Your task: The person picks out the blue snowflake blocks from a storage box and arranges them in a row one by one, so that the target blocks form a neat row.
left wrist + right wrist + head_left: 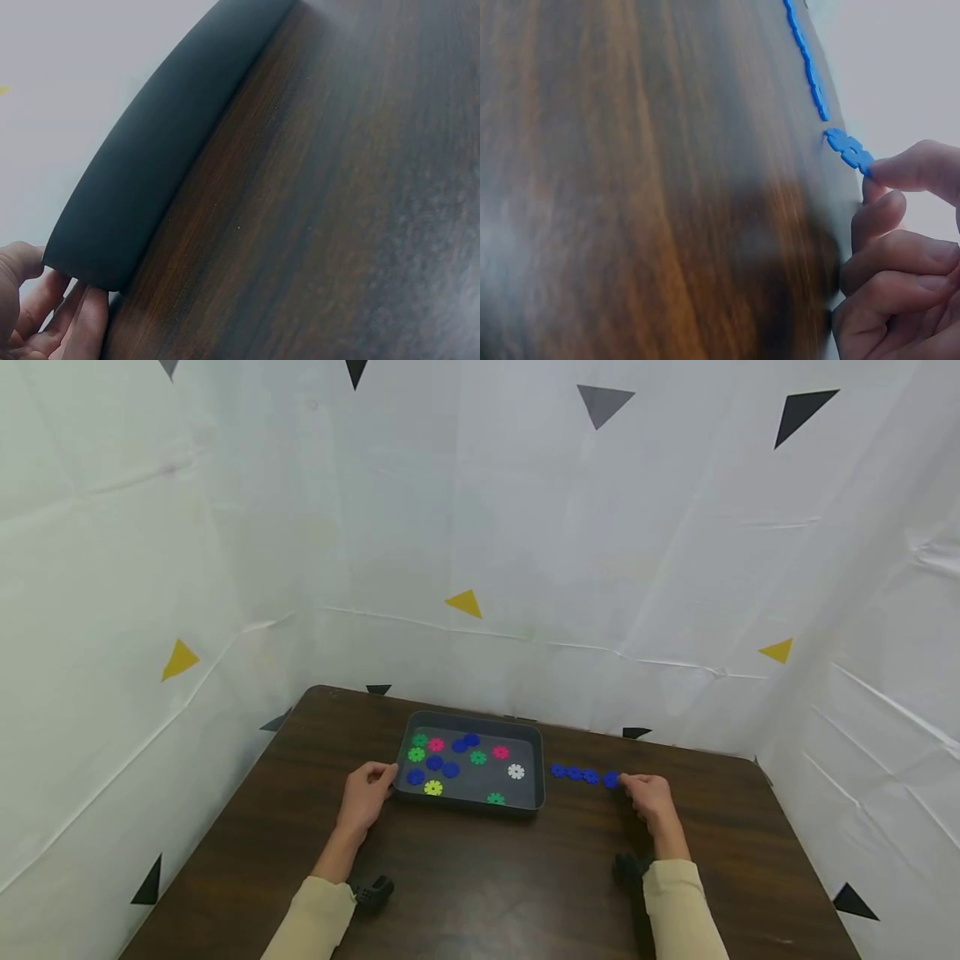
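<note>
My right hand pinches a blue notched disc between thumb and finger, just right of a short row of blue notched discs on the table. In the right wrist view the held disc tilts above the tabletop, a small gap from the row's end. At the near left corner of a dark grey tray, my left hand grips the rim. The left wrist view has the thumb and fingers around the corner of the tray. Inside the tray lie several discs in blue, green, pink, yellow and white.
The brown wooden table stands against white sheeting with black, grey and yellow triangles. Its far edge runs close behind the tray and the row. A dark wrist device sits at the left cuff, another at the right.
</note>
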`<state>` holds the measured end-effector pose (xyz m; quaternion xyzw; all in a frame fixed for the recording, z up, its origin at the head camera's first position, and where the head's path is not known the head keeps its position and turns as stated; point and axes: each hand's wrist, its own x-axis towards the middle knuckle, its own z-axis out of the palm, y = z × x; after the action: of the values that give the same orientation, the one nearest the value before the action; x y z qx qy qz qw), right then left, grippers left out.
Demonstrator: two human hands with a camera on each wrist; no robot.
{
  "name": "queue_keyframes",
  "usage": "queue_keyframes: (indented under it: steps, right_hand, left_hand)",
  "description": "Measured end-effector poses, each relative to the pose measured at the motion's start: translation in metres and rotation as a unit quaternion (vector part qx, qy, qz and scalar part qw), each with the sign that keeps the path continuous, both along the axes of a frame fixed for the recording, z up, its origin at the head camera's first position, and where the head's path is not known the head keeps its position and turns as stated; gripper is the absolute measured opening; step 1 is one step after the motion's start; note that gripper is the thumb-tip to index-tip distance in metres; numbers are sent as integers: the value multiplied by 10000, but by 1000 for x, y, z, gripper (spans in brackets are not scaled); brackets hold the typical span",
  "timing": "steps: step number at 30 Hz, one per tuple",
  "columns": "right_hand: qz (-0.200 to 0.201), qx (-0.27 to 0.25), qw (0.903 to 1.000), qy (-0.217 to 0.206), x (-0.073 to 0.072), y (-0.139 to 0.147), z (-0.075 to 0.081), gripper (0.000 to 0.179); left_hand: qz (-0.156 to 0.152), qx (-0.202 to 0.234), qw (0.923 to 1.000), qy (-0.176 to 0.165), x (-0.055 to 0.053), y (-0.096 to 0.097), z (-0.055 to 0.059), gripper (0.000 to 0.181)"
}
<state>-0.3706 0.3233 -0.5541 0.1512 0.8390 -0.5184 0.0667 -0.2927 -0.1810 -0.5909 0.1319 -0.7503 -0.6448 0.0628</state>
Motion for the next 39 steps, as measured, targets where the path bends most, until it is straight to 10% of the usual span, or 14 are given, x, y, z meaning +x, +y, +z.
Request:
queue_keyframes:
  steps: [39]
  right_hand:
    - [0,-176,9998,-132,-6,-2,4,28]
  left_hand:
    - [191,-43,9998,6,0,6,-1,38]
